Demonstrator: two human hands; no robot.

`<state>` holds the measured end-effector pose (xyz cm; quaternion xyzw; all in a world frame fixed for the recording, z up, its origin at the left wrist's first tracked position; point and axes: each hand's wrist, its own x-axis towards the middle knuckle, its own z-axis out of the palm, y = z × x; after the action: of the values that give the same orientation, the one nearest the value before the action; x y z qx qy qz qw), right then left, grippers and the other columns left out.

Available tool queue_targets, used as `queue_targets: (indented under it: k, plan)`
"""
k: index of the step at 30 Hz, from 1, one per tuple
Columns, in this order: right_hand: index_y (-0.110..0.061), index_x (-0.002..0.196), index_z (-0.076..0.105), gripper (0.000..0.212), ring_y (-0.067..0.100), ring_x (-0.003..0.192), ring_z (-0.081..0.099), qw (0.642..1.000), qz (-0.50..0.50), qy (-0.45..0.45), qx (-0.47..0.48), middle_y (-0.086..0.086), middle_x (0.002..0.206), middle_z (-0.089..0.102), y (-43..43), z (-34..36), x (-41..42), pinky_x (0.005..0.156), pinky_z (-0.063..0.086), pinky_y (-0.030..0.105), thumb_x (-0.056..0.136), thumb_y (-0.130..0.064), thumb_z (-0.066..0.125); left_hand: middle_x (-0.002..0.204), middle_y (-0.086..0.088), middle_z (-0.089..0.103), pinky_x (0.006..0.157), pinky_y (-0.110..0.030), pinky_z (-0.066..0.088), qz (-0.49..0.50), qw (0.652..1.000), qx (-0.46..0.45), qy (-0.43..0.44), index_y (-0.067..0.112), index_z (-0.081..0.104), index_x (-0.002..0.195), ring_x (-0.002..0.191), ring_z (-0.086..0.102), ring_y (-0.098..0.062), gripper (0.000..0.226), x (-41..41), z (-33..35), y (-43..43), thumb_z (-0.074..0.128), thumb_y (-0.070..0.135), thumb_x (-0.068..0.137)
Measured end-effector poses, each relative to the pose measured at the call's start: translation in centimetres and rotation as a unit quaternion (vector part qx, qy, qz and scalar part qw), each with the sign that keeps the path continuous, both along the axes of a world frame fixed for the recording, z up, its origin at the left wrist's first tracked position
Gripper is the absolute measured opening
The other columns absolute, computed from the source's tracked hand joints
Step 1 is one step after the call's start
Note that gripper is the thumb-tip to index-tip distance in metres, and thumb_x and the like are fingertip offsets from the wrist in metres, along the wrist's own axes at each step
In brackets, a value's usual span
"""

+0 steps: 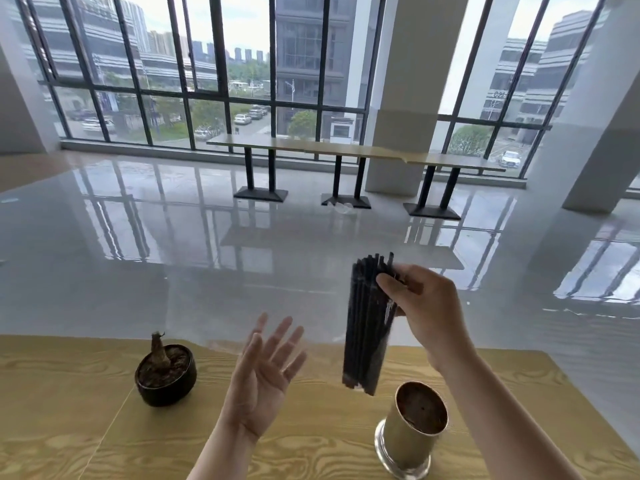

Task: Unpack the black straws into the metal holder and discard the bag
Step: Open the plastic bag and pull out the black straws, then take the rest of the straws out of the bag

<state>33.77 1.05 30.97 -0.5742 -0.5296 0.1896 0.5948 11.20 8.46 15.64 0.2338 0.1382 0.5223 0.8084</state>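
Observation:
My right hand [427, 306] grips the upper part of a bundle of black straws [367, 327], held nearly upright in the air; a thin clear bag seems to wrap it, though this is hard to tell. The bundle's lower end hangs just above and to the left of the metal holder [408, 434], a shiny cylinder with a flared base that stands on the wooden table [52, 410] with nothing inside. My left hand [265, 368] is left of the bundle, palm up, fingers spread, touching nothing.
A small black pot [166, 374] with a dry plant stub stands on the table to the left. Beyond the table edge lies a glossy floor, then long tables [346, 150] on black legs by the tall windows.

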Motion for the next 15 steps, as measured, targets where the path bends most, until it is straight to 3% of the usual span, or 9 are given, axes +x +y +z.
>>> queue_targets:
  k: [2,4,7,10,13,15]
  plan:
    - [-0.051,0.079,0.069,0.009,0.005,0.060,0.066,0.997,-0.001,-0.076,0.009,-0.021,0.072,0.073,0.6,1.3,-0.3,0.056,0.052,0.017,0.073,-0.047,0.076,0.146,-0.013,0.054,0.091,-0.053,0.055,-0.010,1.000,-0.012,-0.004,0.035,0.044,0.145,0.132,0.053,-0.037,0.079,1.2,-0.4,-0.5,0.082,0.036,0.076]
    - [-0.050,0.086,0.068,0.017,0.008,0.055,0.060,0.993,0.008,-0.116,0.011,-0.016,0.070,0.072,1.1,2.3,-0.7,0.052,0.049,0.018,0.070,-0.052,0.073,0.143,-0.013,0.057,0.089,-0.052,0.055,-0.016,1.000,-0.024,-0.008,0.033,0.047,0.144,0.130,0.055,-0.036,0.089,2.3,-0.8,-1.0,0.090,0.038,0.066]
    - [-0.037,0.100,0.075,0.029,0.001,0.066,0.062,0.988,0.039,-0.148,0.010,-0.011,0.092,0.075,1.5,3.1,-1.1,0.062,0.054,0.024,0.076,-0.051,0.067,0.129,-0.014,0.066,0.088,-0.054,0.055,-0.017,0.999,-0.028,-0.029,0.026,0.061,0.130,0.118,0.064,-0.033,0.077,3.2,-0.7,-1.3,0.094,0.035,0.061]
    - [-0.026,0.100,0.078,0.032,-0.002,0.081,0.069,0.993,0.080,-0.084,-0.006,-0.009,0.097,0.078,1.6,3.3,-1.2,0.066,0.051,0.013,0.080,-0.046,0.063,0.129,-0.018,0.065,0.103,-0.060,0.045,-0.032,0.999,0.006,-0.043,0.018,0.064,0.126,0.120,0.063,-0.035,0.060,3.2,-0.1,-1.3,0.086,0.034,0.073]
    - [-0.034,0.086,0.079,0.008,0.006,0.069,0.067,0.997,0.077,-0.025,-0.015,-0.008,0.088,0.079,1.6,3.2,-1.1,0.056,0.052,0.018,0.079,-0.033,0.076,0.130,-0.021,0.065,0.108,-0.060,0.039,-0.039,0.998,0.028,-0.048,0.011,0.060,0.130,0.125,0.058,-0.037,0.054,2.7,0.4,-1.1,0.077,0.033,0.083]
    - [-0.031,0.075,0.080,0.007,0.008,0.059,0.061,0.997,0.073,0.009,-0.010,0.000,0.081,0.078,1.6,3.3,-1.1,0.052,0.052,0.022,0.069,-0.031,0.082,0.130,-0.022,0.064,0.106,-0.060,0.040,-0.041,0.997,0.025,-0.057,0.009,0.057,0.131,0.127,0.056,-0.039,0.056,2.4,0.6,-1.0,0.078,0.031,0.084]
